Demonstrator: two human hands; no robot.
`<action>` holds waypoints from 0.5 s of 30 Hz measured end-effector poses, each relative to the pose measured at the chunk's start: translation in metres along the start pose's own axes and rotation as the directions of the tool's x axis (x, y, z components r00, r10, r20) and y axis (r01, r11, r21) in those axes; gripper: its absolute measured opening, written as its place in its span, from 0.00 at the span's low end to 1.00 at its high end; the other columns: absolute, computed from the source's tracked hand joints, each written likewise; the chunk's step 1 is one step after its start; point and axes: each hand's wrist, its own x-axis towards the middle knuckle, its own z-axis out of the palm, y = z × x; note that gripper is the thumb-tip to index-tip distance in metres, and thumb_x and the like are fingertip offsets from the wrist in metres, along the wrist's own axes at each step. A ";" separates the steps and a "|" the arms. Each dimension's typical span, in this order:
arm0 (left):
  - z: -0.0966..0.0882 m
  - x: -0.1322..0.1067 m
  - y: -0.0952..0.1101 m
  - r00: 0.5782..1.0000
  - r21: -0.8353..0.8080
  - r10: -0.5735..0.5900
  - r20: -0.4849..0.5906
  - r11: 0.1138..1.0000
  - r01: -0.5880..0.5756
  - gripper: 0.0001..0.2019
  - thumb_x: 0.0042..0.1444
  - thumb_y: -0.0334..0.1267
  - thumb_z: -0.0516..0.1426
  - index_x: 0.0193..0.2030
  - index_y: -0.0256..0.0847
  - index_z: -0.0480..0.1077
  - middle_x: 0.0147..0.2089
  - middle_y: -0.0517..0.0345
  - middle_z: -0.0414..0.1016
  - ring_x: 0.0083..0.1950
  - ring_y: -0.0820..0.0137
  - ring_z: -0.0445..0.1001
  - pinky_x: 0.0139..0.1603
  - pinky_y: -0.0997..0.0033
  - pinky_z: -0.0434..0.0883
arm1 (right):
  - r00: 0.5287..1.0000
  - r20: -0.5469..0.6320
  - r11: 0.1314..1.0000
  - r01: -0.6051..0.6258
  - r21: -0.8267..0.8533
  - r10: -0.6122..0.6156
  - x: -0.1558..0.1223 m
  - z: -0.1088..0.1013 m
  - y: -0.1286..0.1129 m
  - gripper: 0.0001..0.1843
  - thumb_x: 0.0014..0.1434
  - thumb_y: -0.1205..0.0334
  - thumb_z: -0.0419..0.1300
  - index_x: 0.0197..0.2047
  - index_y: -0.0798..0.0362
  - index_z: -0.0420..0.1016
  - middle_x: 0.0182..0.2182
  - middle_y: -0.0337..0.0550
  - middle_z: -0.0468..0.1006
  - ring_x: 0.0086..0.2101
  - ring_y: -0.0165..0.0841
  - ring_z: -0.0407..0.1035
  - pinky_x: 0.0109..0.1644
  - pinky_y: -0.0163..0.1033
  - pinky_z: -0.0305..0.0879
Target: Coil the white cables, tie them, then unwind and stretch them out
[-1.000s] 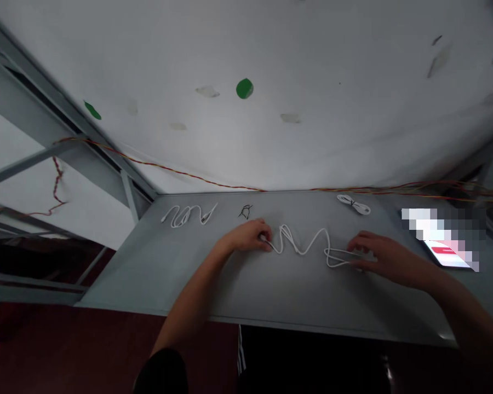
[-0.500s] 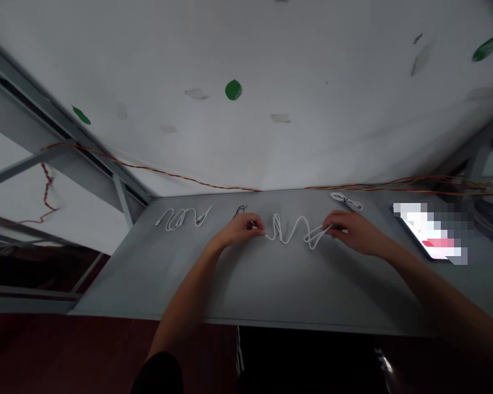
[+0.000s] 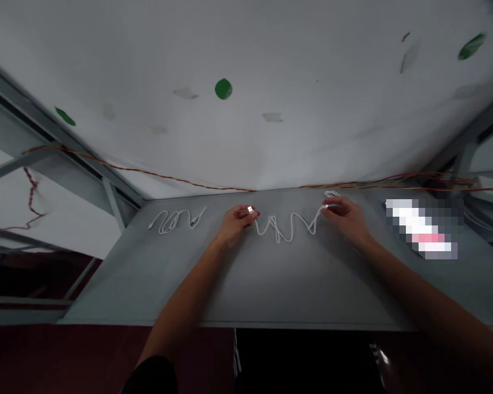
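Note:
A white USB cable [image 3: 292,225] lies in loose wavy loops between my two hands. My left hand [image 3: 235,223] pinches one end, and the USB plug [image 3: 250,209] sticks up between thumb and fingers. At the other end, my right hand [image 3: 345,215] is closed on the cable with the fingertips. Partly hidden behind the right hand is a bundled white cable [image 3: 331,193]. Left of my left hand, a second white cable [image 3: 175,220] rests in loose curves on the grey table [image 3: 254,284].
A device with a blurred bright screen [image 3: 421,230] lies on the right of the table. Twisted red and yellow wires [image 3: 168,175] run along the back edge against a white panel [image 3: 246,142]. Grey metal posts [image 3: 114,203] frame the left side.
Both hands have risen a little off the table with the cable ends. The USB plug now shows in my left hand, and the right hand now covers much of the bundled cable.

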 end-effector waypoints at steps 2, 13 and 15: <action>0.001 0.000 -0.001 1.000 -0.022 -0.011 -0.001 1.000 0.011 0.25 0.41 0.49 0.73 0.42 0.39 0.74 0.42 0.51 0.80 0.39 0.69 0.78 0.40 0.70 0.70 | 0.999 -0.028 0.998 -0.035 0.045 0.036 0.001 0.002 0.001 0.26 0.43 0.49 0.74 0.46 0.45 0.76 0.36 0.40 0.80 0.37 0.38 0.78 0.41 0.44 0.77; 0.009 -0.002 -0.004 0.999 0.005 -0.003 -0.043 1.000 0.004 0.23 0.46 0.49 0.71 0.44 0.40 0.74 0.40 0.53 0.80 0.37 0.70 0.77 0.36 0.72 0.67 | 0.965 0.153 0.923 -0.252 0.292 0.215 -0.001 0.003 0.007 0.19 0.48 0.53 0.71 0.42 0.47 0.73 0.38 0.41 0.81 0.39 0.35 0.78 0.44 0.42 0.77; 0.010 -0.003 -0.005 0.999 0.024 -0.002 -0.042 1.000 0.003 0.23 0.46 0.49 0.71 0.44 0.39 0.75 0.40 0.53 0.80 0.37 0.70 0.76 0.36 0.72 0.67 | 0.951 0.139 0.913 -0.305 0.271 0.277 -0.004 0.004 0.005 0.22 0.47 0.53 0.72 0.44 0.46 0.74 0.36 0.40 0.81 0.35 0.34 0.77 0.34 0.37 0.75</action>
